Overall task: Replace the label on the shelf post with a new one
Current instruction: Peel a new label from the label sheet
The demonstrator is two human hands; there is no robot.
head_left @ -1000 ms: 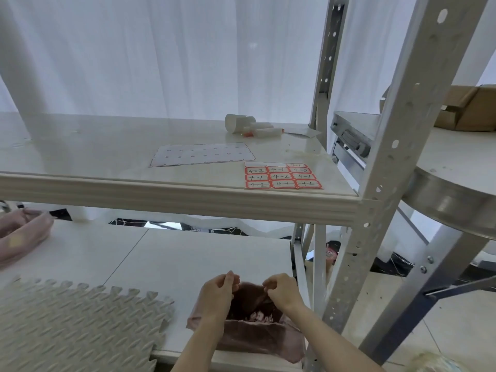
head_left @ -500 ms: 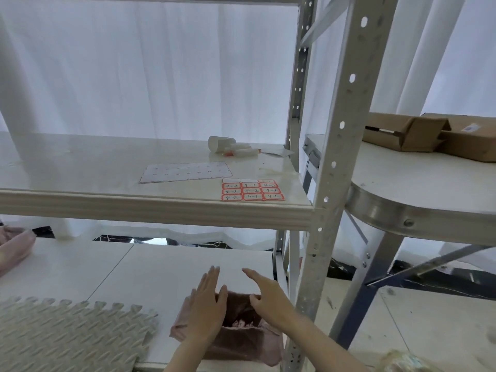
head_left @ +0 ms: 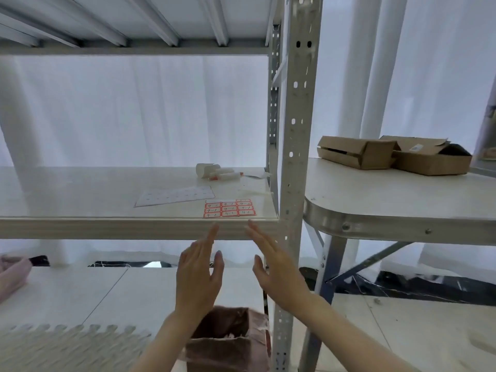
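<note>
A sheet of red-bordered labels (head_left: 229, 208) with handwritten numbers lies near the front right corner of the grey shelf (head_left: 80, 194). The perforated grey shelf post (head_left: 296, 130) rises just right of it; I see no label on the post. My left hand (head_left: 200, 275) and my right hand (head_left: 276, 269) are raised, palms facing each other, fingers spread and empty, their tips just below the shelf's front edge under the label sheet. A pinkish-brown bag (head_left: 230, 342) stands open on the lower shelf beneath my wrists.
A used white backing sheet (head_left: 174, 196) lies left of the labels, white tubes and a cup (head_left: 214, 171) behind. Cardboard boxes (head_left: 394, 154) sit on a round-cornered table (head_left: 402, 208) at the right. A grey studded mat (head_left: 67, 345) covers the lower shelf's left front.
Both hands let go of the bag's rim, opened and rose from the bag to just under the shelf's front edge. The view tilted upward.
</note>
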